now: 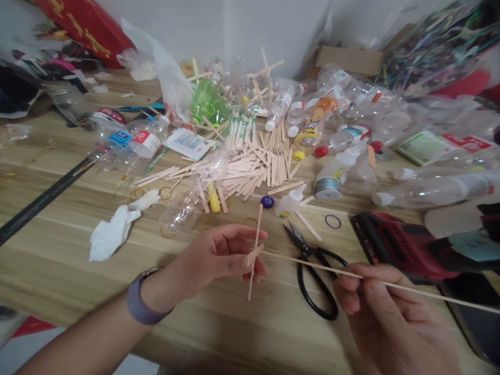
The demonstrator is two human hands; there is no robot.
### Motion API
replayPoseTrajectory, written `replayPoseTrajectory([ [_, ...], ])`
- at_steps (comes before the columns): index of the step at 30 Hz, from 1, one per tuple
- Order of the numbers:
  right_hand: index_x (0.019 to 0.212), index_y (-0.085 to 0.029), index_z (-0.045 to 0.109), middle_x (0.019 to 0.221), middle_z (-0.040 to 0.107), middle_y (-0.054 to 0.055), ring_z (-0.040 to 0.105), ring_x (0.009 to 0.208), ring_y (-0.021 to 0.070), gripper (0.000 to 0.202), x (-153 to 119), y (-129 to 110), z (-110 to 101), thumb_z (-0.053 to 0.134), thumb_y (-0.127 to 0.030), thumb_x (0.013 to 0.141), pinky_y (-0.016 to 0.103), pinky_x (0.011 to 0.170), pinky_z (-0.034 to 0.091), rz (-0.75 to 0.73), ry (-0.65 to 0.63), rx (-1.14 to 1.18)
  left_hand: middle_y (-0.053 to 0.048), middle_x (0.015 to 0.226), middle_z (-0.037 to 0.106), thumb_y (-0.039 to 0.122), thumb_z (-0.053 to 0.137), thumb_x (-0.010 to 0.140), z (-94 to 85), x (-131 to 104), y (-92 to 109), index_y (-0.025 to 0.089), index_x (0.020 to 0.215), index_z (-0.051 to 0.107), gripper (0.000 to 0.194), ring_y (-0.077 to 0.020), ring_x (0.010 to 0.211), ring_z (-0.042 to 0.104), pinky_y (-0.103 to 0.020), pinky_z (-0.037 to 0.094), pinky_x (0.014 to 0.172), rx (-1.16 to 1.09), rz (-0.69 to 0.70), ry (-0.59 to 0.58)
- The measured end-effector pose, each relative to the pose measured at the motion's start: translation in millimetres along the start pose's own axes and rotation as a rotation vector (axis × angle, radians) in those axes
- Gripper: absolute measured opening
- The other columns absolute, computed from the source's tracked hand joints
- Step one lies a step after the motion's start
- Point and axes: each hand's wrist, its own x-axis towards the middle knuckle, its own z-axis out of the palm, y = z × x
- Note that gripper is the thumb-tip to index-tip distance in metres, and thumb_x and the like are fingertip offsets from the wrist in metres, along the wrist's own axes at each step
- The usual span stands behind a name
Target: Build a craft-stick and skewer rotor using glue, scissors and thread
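The black-handled metal scissors (308, 251) lie open on the wood-grained surface (195, 333), and the left hand (230, 255) is to their left, pinching a small cross of pale wooden sticks (255, 254) between thumb and fingers. One slim stick of the cross stands nearly upright, with a short flat piece slanting across its middle. The right hand (394, 312), to the right of the scissors, pinches a long, thin, round wooden skewer (312, 264) between thumb and forefinger. The skewer passes above the scissors, its left end reaching the middle of the cross; whether it is fixed there cannot be told. A greyish-purple wristband (144, 302) circles the left wrist. Just beyond the scissors are a small white squeeze bottle (288, 203), a round dark purple cap (267, 201) and a flat wooden stick (308, 225), with a thin purple ring (333, 215) a little to the right. A black and red device (406, 247) lies to the right of the scissors. Farther beyond them, toward the left, spreads a heap of flat wooden sticks (246, 172), with a translucent green plastic bottle (209, 104) behind it. Well left of the scissors lies a crumpled white tissue (113, 234).
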Motion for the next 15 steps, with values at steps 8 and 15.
replayPoseTrajectory([
  [8, 0.071, -0.019, 0.072, 0.061, 0.058, 0.000, 0.051, 0.048, 0.0053, 0.032, 7.1, 0.5, -2.1, 0.093, -0.034, 0.052, 0.012, 0.043, 0.047, 0.267, 0.048, 0.127, -0.002, 0.071, 0.069, 0.040, 0.073, 0.082, -0.6, 0.4, 3.3, 0.018, 0.103, 0.071, 0.030, -0.0107, 0.061, 0.060, -0.021, 0.043, 0.057, 0.121, -0.063, -0.015],
  [15, 0.075, -0.019, 0.071, 0.061, 0.055, -0.002, 0.047, 0.048, 0.0034, 0.035, 8.1, 2.9, -1.1, 0.093, -0.034, 0.052, 0.010, 0.043, 0.046, 0.379, 0.064, 0.216, -0.001, 0.080, 0.063, 0.056, 0.074, 0.075, -6.8, 0.8, 7.5, 0.019, 0.103, 0.072, 0.047, -0.0113, 0.068, 0.050, -0.022, 0.036, 0.059, 0.333, 0.079, 0.056],
])
